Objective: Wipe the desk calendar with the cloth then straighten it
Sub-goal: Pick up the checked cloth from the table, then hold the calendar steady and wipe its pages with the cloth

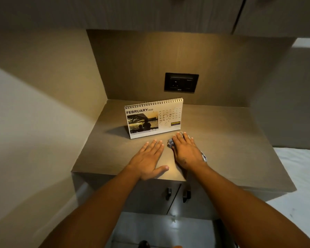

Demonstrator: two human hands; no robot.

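A person's right hand (185,151) is pressing flat on the cloth (170,142) near the counter's (231,140) front edge, left hand (149,159) lying open and empty; the light calendar (153,119), standing askew just behind, is likely toppling under a hard wipe.

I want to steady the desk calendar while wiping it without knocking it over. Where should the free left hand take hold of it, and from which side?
Probably the top edge near the left corner, from above. The desk calendar stands as a tent, its spiral binding on top, stiff enough for a pinch grip. The left hand lies flat on the desk, while the right hand covers the cloth by the calendar's right corner, leaving the face clear.
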